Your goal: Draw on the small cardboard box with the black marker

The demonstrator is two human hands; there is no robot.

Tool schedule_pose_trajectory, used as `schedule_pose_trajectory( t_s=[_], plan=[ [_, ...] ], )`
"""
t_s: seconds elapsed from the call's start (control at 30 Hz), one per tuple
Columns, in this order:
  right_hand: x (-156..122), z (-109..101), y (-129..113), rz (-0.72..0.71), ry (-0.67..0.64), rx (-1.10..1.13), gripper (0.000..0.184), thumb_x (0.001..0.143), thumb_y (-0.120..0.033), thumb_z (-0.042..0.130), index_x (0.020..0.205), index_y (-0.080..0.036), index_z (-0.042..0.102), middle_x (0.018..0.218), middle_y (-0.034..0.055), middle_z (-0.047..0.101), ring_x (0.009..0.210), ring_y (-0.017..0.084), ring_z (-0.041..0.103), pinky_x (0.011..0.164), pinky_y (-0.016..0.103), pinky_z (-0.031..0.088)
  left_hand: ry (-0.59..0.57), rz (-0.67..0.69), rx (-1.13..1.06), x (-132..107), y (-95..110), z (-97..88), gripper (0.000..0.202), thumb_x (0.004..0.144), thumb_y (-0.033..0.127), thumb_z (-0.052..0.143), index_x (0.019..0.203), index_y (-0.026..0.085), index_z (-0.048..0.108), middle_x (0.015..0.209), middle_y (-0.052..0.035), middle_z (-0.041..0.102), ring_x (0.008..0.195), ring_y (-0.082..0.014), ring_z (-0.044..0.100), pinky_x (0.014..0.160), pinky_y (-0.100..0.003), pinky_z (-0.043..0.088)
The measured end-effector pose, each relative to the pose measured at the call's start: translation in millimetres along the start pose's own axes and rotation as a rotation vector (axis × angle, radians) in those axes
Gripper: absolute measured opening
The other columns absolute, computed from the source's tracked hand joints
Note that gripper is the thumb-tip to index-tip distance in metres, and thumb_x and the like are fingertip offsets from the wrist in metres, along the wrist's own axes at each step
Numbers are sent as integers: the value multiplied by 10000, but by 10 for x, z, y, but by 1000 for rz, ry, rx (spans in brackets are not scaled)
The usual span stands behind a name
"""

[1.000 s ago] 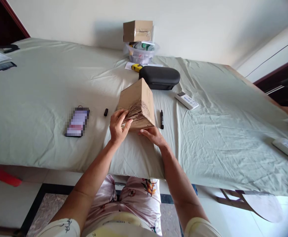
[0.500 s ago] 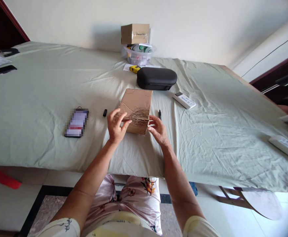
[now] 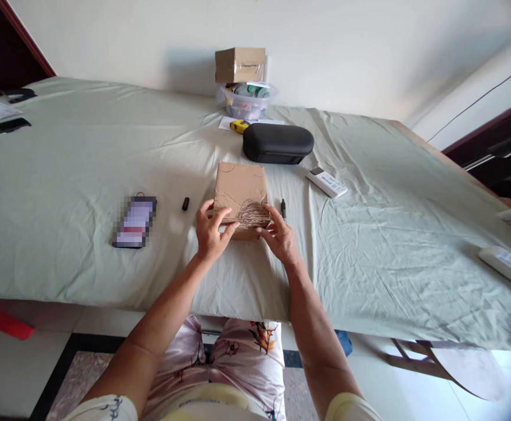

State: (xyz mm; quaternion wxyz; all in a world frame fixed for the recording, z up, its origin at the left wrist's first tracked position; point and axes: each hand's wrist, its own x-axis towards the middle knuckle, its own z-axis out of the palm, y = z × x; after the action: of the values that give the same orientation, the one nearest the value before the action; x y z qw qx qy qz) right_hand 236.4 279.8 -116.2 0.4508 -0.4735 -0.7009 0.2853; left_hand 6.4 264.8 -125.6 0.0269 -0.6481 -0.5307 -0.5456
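Note:
A brown cardboard box (image 3: 240, 187) lies flat on the pale green sheet (image 3: 84, 164) in front of me, with black scribbles on its near end. My left hand (image 3: 209, 233) grips the box's near left corner. My right hand (image 3: 278, 234) holds its near right edge, fingers on the scribbled part. A black marker (image 3: 283, 209) lies just right of the box, and its small black cap (image 3: 186, 203) lies to the left.
A phone (image 3: 135, 221) lies left of the cap. Behind the box are a black case (image 3: 277, 142), a white remote (image 3: 326, 182), a yellow tape measure (image 3: 239, 125), and a plastic tub (image 3: 245, 100) with a small carton (image 3: 240, 64) on top. Another remote (image 3: 507, 266) lies far right.
The box stood tilted up on its near edge a second ago; it has been lowered flat onto the sheet. My right hand moved from under it to its near right edge.

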Motion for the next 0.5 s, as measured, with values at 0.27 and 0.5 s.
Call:
schedule_pose_trajectory(
  t_s=[0.27, 0.5],
  plan=[
    [18, 265, -40, -62, 256, -75, 647, 845, -625, 824, 1395, -340, 635, 1320, 107, 696, 996, 261, 687, 748, 377, 615, 19, -18, 10, -46, 78, 32, 396, 966, 581, 699, 1184, 254, 747, 1377, -158, 573, 1217, -285, 616, 983, -402, 573],
    [32, 411, -60, -70, 326, -86, 693, 814, -662, 838, 1367, -323, 593, 1296, 120, 673, 1201, 334, 652, 1075, 535, 566, 45, -25, -34, -55, 36, 83, 430, 970, 618, 681, 1152, 234, 751, 1370, -154, 562, 1210, -271, 615, 996, -400, 563]
  ],
)
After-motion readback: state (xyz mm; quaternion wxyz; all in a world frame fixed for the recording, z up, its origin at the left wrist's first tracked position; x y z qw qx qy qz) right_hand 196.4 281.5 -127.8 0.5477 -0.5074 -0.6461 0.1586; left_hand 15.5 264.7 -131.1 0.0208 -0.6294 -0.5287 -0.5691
